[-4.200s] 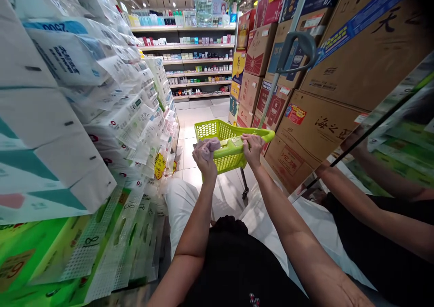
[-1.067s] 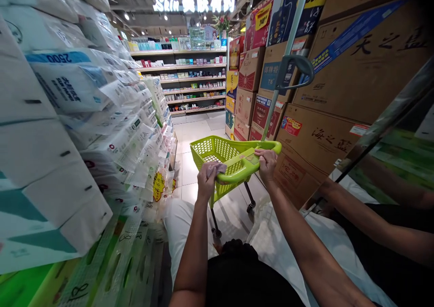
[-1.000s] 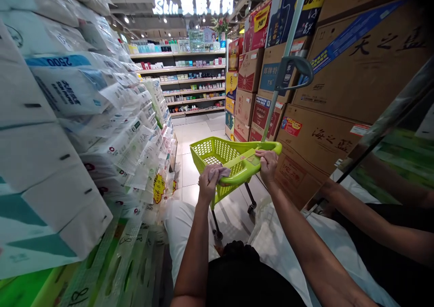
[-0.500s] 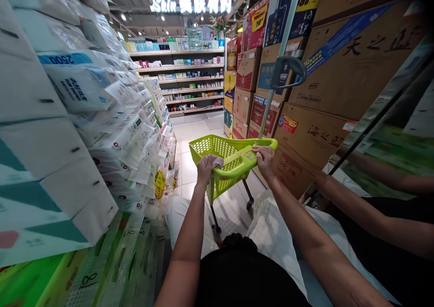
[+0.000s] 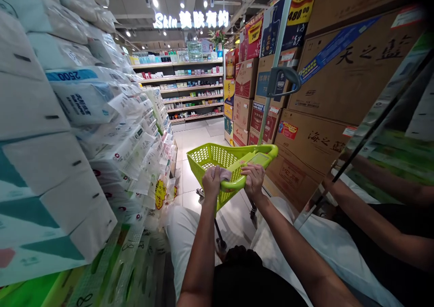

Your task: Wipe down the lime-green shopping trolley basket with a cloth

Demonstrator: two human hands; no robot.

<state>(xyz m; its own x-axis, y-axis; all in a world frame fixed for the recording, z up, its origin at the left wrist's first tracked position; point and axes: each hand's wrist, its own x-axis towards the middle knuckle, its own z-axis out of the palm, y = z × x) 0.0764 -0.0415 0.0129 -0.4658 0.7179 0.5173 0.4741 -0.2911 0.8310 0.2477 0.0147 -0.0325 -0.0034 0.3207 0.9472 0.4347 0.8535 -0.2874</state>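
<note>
In front of my body stands a lime-green shopping cart point(image 5: 203, 155) with a perforated basket on dark legs with casters. My left hand point(image 5: 212, 182) is closed at the left part of the cart's handle, with a bunched greyish-pink cloth point(image 5: 225, 174) between the fingers and the handle. My right hand point(image 5: 254, 179) wraps round the handle a little further right, its fingers curled over the green rim. Little of the basket's inside shows, and I make out no goods in it.
Packs of tissue paper point(image 5: 84, 101) are piled close on my left. Stacked cartons point(image 5: 315, 85) and a mirror-like panel point(image 5: 383, 148) line the right, beside a metal pole with a grey bracket point(image 5: 283, 82). Tiled floor point(image 5: 191, 137) leads to shelves of small boxes point(image 5: 193, 83).
My right hand has slid left along the handle, closer to my left hand. The cart has turned slightly, and both hands sit lower in view.
</note>
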